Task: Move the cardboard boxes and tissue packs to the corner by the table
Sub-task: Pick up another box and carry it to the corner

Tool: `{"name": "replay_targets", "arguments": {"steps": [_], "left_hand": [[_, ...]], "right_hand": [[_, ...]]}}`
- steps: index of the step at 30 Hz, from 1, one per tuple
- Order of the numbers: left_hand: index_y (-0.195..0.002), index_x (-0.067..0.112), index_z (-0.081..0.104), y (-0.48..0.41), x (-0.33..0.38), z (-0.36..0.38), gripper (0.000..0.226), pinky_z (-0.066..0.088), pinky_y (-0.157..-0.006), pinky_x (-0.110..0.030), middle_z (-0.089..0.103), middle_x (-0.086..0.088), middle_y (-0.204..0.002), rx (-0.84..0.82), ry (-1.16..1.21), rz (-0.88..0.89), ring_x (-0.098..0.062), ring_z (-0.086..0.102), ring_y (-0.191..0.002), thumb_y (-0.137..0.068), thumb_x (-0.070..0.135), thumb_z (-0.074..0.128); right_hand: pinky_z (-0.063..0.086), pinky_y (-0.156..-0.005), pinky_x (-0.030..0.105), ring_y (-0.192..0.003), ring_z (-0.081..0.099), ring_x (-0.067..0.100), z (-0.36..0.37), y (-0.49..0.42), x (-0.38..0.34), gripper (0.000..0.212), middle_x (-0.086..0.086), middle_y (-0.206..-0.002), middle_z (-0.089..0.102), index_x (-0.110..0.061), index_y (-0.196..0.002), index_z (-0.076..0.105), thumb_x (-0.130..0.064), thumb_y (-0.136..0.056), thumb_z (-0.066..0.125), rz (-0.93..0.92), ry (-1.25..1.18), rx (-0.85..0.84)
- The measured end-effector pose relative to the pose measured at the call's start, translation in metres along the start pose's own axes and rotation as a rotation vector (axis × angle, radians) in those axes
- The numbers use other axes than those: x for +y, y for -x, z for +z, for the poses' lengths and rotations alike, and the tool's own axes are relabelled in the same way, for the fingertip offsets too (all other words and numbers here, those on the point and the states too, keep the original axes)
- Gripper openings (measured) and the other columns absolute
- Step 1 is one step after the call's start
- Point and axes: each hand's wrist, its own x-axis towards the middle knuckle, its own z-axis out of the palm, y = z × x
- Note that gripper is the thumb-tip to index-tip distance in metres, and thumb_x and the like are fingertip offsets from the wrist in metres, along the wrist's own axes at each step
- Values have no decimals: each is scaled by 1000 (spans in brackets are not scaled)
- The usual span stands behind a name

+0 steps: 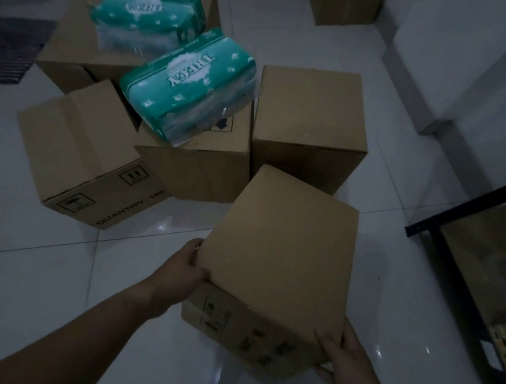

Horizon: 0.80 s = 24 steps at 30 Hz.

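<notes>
I hold a tilted cardboard box (280, 255) above the white tiled floor. My left hand (185, 265) grips its left edge, and my right hand (342, 357) grips its near right corner. Beyond it on the floor stand a plain box (310, 117), a box (199, 162) with a green tissue pack (187, 85) lying on top, and a tipped box (78, 149) printed with "QUANTITY". Farther back a large box (72, 44) carries a second green tissue pack (150, 17).
A black-framed table (469, 217) with a wooden shelf stands at the right. Another box (344, 4) sits at the far wall. A striped mat (10, 48) lies at the left. A white wall step (459, 56) runs along the right.
</notes>
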Motion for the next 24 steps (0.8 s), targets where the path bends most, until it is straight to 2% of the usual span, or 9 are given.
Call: {"name": "replay_targets", "arguments": {"steps": [2, 5, 9, 13, 17, 19, 21, 24], "left_hand": [[-135, 26, 38, 24, 18, -6, 50, 46, -64, -24, 54, 6, -116, -16, -22, 20, -9, 55, -97, -91, 7, 54], [-135, 27, 40, 67, 49, -16, 51, 47, -67, -24, 54, 2, -121, -1, -42, 69, -8, 55, -98, -90, 8, 55], [-130, 29, 44, 132, 96, -24, 49, 46, -68, -23, 53, 9, -117, 18, 10, 159, -5, 54, -98, -89, 6, 56], [-129, 30, 43, 200, 150, -29, 52, 47, -68, -23, 55, 9, -119, 50, 62, 241, -10, 57, -99, -86, 6, 61], [-126, 35, 48, 274, 213, -32, 52, 52, -86, -33, 60, 8, -123, 79, 87, 386, -13, 61, -106, -81, 14, 65], [-120, 39, 51, 313, 244, -30, 47, 53, -81, -28, 63, 10, -119, 106, 96, 463, -10, 63, -102, -85, 10, 64], [-112, 44, 52, 351, 274, -28, 47, 51, -74, -25, 65, 10, -115, 154, 95, 551, -11, 65, -100, -86, 7, 64], [-115, 42, 52, 398, 315, -23, 48, 51, -72, -25, 66, 6, -115, 232, 91, 658, -11, 66, -93, -84, 8, 65]], "right_hand": [[50, -64, 29, -87, 54, 1, -7, 27, -18, 43, -6, -118, 58, -31, -133, 47, -8, -97, 53, 10, -24, -16], [49, -68, 30, -89, 54, 4, -19, 74, -48, 46, -6, -123, 54, -32, -139, 44, -12, -98, 52, -7, -38, -28], [46, -92, 38, -105, 52, 17, -37, 143, -92, 48, -10, -123, 53, -39, -140, 39, -18, -99, 51, -84, -45, -40], [42, -105, 48, -106, 50, 18, -65, 210, -148, 47, -20, -113, 54, -41, -141, 38, -23, -100, 50, -169, -16, -33], [43, -101, 48, -109, 48, 20, -98, 274, -210, 47, -18, -115, 54, -43, -138, 38, -24, -98, 53, -284, -26, -17], [43, -100, 47, -110, 48, 21, -114, 308, -240, 51, -9, -124, 51, -40, -143, 37, -25, -97, 55, -329, -34, -15], [43, -100, 48, -111, 47, 22, -131, 341, -271, 51, -7, -127, 48, -38, -143, 37, -26, -96, 55, -383, -38, -27], [43, -99, 46, -111, 48, 22, -157, 383, -308, 46, -10, -125, 50, -49, -132, 39, -28, -95, 57, -518, -55, -50]]}}
